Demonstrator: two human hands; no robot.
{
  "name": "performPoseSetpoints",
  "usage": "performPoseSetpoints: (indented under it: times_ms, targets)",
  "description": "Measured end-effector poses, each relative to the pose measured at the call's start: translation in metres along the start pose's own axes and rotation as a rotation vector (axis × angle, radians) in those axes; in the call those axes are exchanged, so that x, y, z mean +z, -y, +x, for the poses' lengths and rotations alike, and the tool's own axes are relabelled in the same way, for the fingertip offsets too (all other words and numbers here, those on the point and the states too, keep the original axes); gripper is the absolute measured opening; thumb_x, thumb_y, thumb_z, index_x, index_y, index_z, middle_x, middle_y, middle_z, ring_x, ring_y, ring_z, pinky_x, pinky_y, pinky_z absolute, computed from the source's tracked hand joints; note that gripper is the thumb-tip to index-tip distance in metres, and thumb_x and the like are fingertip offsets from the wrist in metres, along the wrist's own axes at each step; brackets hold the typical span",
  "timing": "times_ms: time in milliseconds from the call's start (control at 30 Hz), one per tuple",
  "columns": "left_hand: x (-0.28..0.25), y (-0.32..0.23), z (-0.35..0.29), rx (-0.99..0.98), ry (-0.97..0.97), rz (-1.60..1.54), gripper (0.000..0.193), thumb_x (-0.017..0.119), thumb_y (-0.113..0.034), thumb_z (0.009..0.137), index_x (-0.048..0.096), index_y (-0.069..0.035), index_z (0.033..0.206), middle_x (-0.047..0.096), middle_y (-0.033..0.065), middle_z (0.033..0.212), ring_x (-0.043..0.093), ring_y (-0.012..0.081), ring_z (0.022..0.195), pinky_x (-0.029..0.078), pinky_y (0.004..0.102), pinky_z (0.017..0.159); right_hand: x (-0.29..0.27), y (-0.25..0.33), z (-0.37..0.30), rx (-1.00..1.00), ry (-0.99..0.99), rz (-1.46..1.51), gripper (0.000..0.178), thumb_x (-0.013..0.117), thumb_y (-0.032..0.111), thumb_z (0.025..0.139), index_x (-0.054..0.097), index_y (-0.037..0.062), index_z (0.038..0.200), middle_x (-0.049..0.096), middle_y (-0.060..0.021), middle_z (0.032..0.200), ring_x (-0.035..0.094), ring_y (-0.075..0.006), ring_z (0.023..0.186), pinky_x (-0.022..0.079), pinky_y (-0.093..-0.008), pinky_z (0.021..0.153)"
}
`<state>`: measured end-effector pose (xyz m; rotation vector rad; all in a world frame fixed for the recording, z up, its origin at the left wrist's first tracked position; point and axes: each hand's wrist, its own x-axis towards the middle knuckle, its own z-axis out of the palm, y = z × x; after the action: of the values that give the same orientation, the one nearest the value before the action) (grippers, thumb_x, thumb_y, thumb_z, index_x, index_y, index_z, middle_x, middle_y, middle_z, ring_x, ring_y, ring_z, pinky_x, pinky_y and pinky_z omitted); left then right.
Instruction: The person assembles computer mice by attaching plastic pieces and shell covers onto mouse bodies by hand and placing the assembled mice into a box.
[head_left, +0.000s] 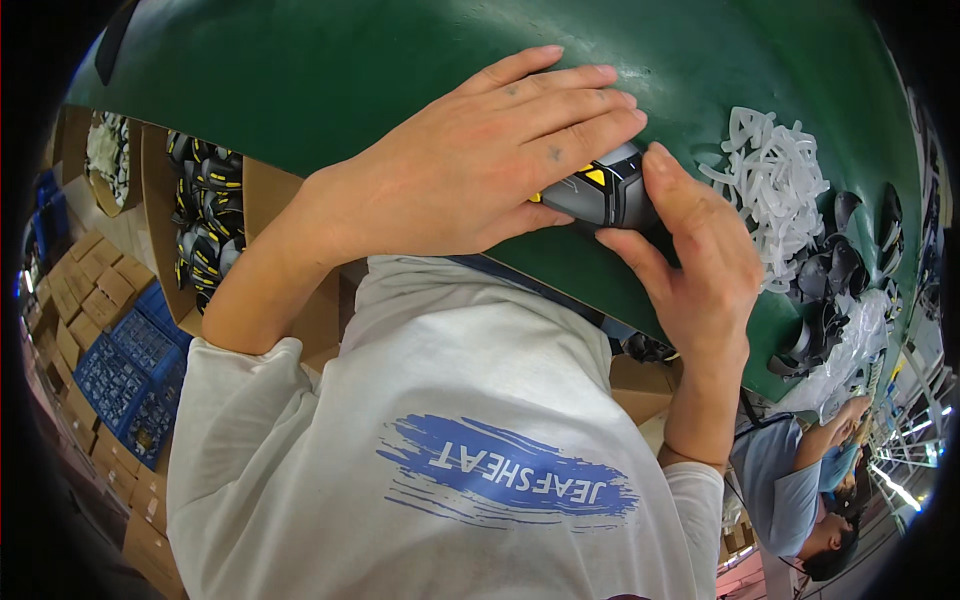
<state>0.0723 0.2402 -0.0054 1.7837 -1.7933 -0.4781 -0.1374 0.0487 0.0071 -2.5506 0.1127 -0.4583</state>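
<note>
Over the green tabletop I have a rounded grey and black plastic housing with yellow panels, shaped somewhat like a computer mouse. My left hand lies across its left part, fingers stretched over the far side and thumb against the near edge, so much of it is hidden. At the other end my right hand pinches the housing between thumb and forefinger. Just right of that hand lies a heap of translucent white plastic loops. Dark curved plastic parts lie beyond the heap.
The green table curves around in front of me. On my left, a cardboard box holds several black and yellow pieces. Blue crates and stacked cartons stand farther left. A clear plastic bag and another person are at the right.
</note>
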Motion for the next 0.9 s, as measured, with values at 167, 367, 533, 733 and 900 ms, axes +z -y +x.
performPoseSetpoints:
  times_ms: [167,367,533,733,900]
  targets:
    - [0.0,0.0,-0.001,-0.005,-0.014,-0.018,0.102,0.092,-0.024,0.088,0.046,-0.006,0.177,0.049,0.0114,0.18,0.042,0.0333,0.17,0.031,0.0578,0.14,-0.016,0.034,-0.003,0.01,0.222,-0.398,0.072,0.086,0.032,0.099,0.065,0.0065,0.163,0.076,-0.014,0.152,0.075,-0.0321,0.135,0.046,-0.0556,0.128]
    - [-0.001,0.0,-0.003,-0.04,-0.073,-0.002,0.103,0.094,-0.024,0.086,0.046,-0.005,0.175,0.046,0.0136,0.183,0.04,0.0353,0.171,0.031,0.0575,0.141,-0.041,0.043,0.019,-0.01,0.473,-0.533,0.069,0.081,0.031,0.104,0.062,0.0077,0.166,0.068,-0.0129,0.164,0.067,-0.0317,0.147,0.038,-0.0599,0.133]
    - [0.007,0.0,-0.006,-0.065,-0.15,0.021,0.098,0.097,-0.024,0.084,0.052,-0.003,0.168,0.046,0.0165,0.182,0.039,0.0372,0.171,0.031,0.056,0.142,-0.065,0.009,0.063,-0.076,-0.174,-0.175,0.043,0.061,0.012,0.119,0.067,-0.0018,0.159,0.066,-0.0203,0.166,0.065,-0.0359,0.15,0.05,-0.049,0.127]
    - [0.011,0.003,-0.005,-0.02,-0.223,0.049,0.087,0.094,-0.03,0.089,0.057,-0.002,0.163,0.047,0.0197,0.18,0.04,0.0386,0.17,0.031,0.0537,0.142,0.038,0.014,0.11,-0.243,-0.482,-0.258,0.038,0.06,0.01,0.119,0.068,-0.0028,0.154,0.057,-0.0205,0.17,0.061,-0.0288,0.151,0.049,-0.0387,0.125]
    - [0.014,0.007,-0.007,-0.043,-0.205,0.079,0.087,0.094,-0.032,0.091,0.056,0.0,0.162,0.046,0.0218,0.181,0.04,0.0385,0.17,0.031,0.0539,0.142,0.01,0.005,0.115,0.016,-0.392,-0.249,0.046,0.053,0.013,0.121,0.062,0.0077,0.166,0.034,-0.0166,0.188,0.028,-0.0404,0.175,0.025,-0.0484,0.142]
